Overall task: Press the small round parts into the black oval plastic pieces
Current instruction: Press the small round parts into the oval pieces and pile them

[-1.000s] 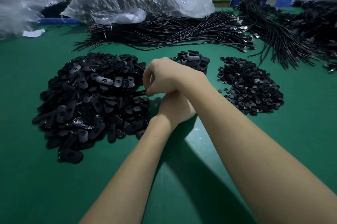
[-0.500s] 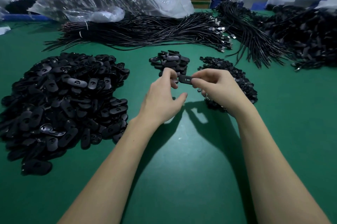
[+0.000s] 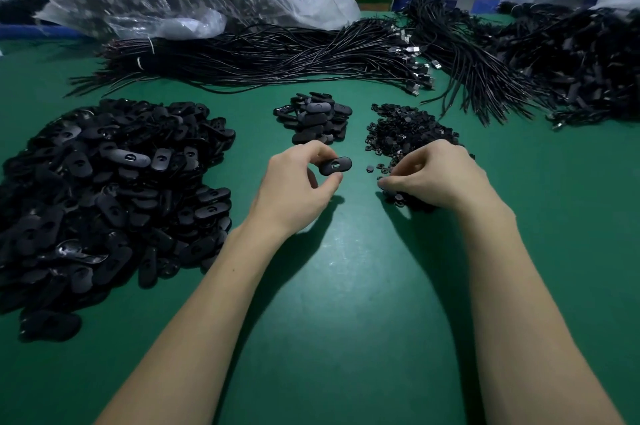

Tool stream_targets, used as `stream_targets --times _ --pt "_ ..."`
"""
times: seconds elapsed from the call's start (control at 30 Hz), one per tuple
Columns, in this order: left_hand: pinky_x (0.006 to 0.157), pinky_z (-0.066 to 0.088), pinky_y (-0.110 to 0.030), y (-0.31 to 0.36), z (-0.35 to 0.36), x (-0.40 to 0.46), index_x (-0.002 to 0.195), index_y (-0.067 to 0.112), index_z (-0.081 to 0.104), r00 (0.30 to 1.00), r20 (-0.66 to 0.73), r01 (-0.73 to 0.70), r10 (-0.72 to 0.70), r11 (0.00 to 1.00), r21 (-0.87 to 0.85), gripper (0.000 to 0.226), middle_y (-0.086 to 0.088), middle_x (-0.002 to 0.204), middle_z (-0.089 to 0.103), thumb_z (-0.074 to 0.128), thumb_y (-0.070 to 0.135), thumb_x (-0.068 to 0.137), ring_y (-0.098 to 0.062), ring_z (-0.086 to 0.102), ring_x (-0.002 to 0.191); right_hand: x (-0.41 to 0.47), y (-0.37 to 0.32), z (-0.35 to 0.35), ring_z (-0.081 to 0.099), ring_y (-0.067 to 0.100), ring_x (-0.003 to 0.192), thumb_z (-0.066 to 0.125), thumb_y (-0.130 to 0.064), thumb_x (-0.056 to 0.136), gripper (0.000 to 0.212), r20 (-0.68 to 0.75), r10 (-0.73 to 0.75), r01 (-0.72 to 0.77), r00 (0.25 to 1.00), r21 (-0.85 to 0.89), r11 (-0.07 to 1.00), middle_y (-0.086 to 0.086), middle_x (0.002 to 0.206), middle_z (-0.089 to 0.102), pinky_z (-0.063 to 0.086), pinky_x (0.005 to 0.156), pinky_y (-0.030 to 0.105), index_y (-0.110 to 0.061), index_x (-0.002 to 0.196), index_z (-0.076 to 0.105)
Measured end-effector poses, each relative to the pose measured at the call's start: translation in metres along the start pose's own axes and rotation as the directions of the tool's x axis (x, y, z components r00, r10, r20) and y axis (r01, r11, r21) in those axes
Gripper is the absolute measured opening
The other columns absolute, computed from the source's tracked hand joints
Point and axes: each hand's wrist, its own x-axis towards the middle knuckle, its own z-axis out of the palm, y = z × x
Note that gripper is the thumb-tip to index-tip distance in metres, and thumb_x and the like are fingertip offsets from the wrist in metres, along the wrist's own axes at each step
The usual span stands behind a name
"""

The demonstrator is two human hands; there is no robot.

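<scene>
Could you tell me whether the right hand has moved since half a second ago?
Yes. The right hand left the oval piece and dropped onto the round-parts pile.

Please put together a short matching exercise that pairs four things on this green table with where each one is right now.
Things:
1. oval piece with a slot
2. pile of small round parts
3. big heap of oval pieces
4. small stack of oval pieces

Places:
A. far left on the table
B. pinched in the left hand
C. under the fingers of the right hand
D. just beyond the left hand, between the two larger piles

Pairs: 1-B, 2-C, 3-A, 4-D
</scene>
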Motion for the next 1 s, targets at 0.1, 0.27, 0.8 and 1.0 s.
stream_targets --times 0.1,0.27,0.8,1.0 --pt "0.077 0.053 -0.029 -0.001 0.000 0.000 0.107 0.028 0.070 1.000 0.001 -0.006 0.006 1.000 0.016 0.019 0.016 0.101 0.068 0.074 0.027 0.090 -0.010 0.063 0.070 -0.001 -0.007 0.002 0.067 0.014 0.086 0.087 -0.057 0.069 0.023 0.003 0.020 -0.020 1.000 -0.067 0.998 -0.012 0.083 0.074 0.056 0.078 0.033 -0.037 0.078 0.079" --pt "0.078 0.056 -0.034 -0.003 0.000 0.001 0.107 0.030 0.070 1.000 0.006 -0.002 0.001 1.000 0.020 0.018 0.016 0.102 0.068 0.074 0.029 0.089 -0.011 0.064 0.070 -0.002 -0.014 0.005 0.068 0.015 0.083 0.085 -0.047 0.073 0.014 -0.001 0.013 -0.013 1.000 -0.095 0.995 -0.011 0.081 0.074 0.050 0.073 0.030 -0.035 0.077 0.079" --pt "0.064 0.047 -0.024 -0.007 0.004 0.002 0.100 0.036 0.072 1.000 -0.025 0.014 -0.014 0.999 0.029 0.013 0.021 0.094 0.069 0.074 0.035 0.087 -0.006 0.061 0.064 -0.010 -0.025 0.010 0.048 0.001 0.048 0.072 -0.019 0.093 0.008 0.094 -0.068 -0.032 0.993 0.780 0.626 -0.004 0.085 0.079 0.035 0.045 0.014 -0.023 0.093 0.079" --pt "0.068 0.052 -0.027 -0.007 0.003 0.002 0.101 0.036 0.072 1.000 -0.023 0.014 -0.013 1.000 0.028 0.015 0.020 0.096 0.070 0.075 0.036 0.087 -0.004 0.061 0.064 -0.008 -0.026 0.012 0.042 0.006 0.046 0.074 -0.016 0.088 0.011 0.116 -0.146 -0.002 0.982 0.788 0.615 0.002 0.090 0.080 0.034 0.045 0.014 -0.025 0.088 0.081"
